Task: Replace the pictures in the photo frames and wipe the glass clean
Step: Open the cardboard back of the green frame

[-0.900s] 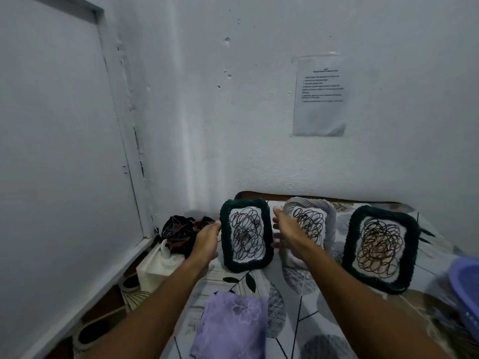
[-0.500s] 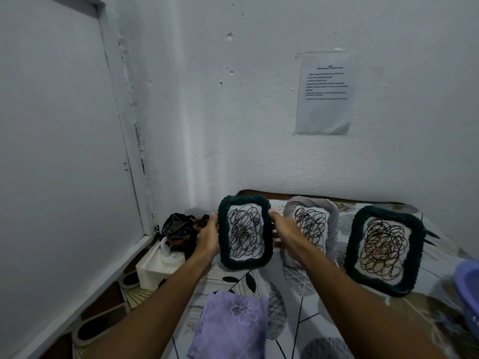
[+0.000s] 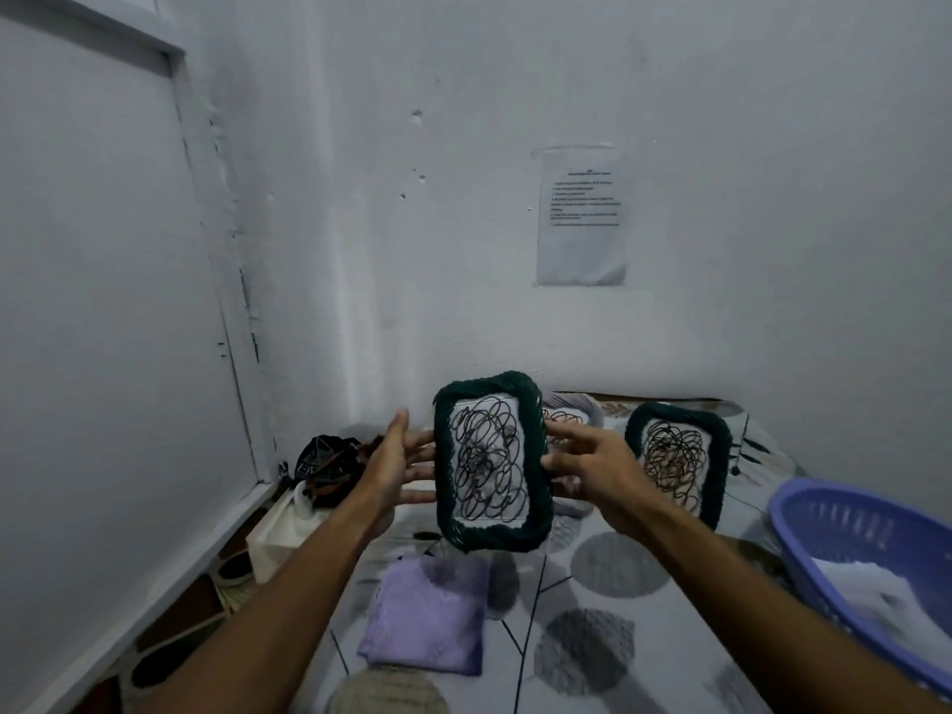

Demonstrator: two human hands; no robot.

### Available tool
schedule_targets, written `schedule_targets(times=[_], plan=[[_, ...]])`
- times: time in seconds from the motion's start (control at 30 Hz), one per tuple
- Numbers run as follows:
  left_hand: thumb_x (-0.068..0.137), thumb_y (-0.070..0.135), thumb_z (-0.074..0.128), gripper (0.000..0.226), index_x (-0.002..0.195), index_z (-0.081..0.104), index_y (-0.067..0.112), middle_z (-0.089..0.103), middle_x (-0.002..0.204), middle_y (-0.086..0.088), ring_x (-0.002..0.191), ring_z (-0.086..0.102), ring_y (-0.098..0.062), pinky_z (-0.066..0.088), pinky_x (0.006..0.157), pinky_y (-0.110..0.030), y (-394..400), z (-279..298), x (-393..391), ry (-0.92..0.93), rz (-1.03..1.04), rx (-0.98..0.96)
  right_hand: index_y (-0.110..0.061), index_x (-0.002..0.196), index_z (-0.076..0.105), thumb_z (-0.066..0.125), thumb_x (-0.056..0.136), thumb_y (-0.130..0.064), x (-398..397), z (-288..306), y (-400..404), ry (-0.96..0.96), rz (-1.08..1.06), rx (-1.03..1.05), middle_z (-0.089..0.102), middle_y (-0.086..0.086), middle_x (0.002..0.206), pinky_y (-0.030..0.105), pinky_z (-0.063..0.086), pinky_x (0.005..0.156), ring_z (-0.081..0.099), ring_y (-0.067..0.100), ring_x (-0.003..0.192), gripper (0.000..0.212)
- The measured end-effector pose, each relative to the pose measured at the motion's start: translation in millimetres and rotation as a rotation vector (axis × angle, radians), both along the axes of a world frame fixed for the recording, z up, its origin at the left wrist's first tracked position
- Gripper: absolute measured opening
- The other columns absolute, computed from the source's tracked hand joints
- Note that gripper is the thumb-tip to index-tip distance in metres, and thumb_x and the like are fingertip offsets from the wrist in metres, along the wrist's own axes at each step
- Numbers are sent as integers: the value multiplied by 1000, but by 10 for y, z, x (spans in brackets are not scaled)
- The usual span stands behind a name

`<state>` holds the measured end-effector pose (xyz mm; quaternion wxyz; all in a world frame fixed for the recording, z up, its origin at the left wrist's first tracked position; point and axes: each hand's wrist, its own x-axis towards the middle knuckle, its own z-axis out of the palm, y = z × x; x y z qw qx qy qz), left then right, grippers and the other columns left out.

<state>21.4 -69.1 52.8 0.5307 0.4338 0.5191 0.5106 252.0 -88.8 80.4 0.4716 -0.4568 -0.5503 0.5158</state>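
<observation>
Cloth lies nearest, at 6 o'clock. Frame, standing on the table a second ago, is now lifted at centre, left hand and right hand pressing its sides with straight fingers. Removal from the row at 12 to 2 o'clock suggests picture swap starts here.

Three photo frames: two green, one grey between them; beside them, one purple cloth, one basket.
</observation>
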Motion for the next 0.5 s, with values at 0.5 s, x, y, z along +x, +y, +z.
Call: schedule_targets(times=[0.5], plan=[[86,14,71,16,93,66,0,70,88,-19,74,69,-25,60,67,-44,-710,606,1290,44,-6,263,-1,97,69,64,83,7,353,209,-781,-341,-165,304,69,6,83,17,53,57,69,15,74,17]])
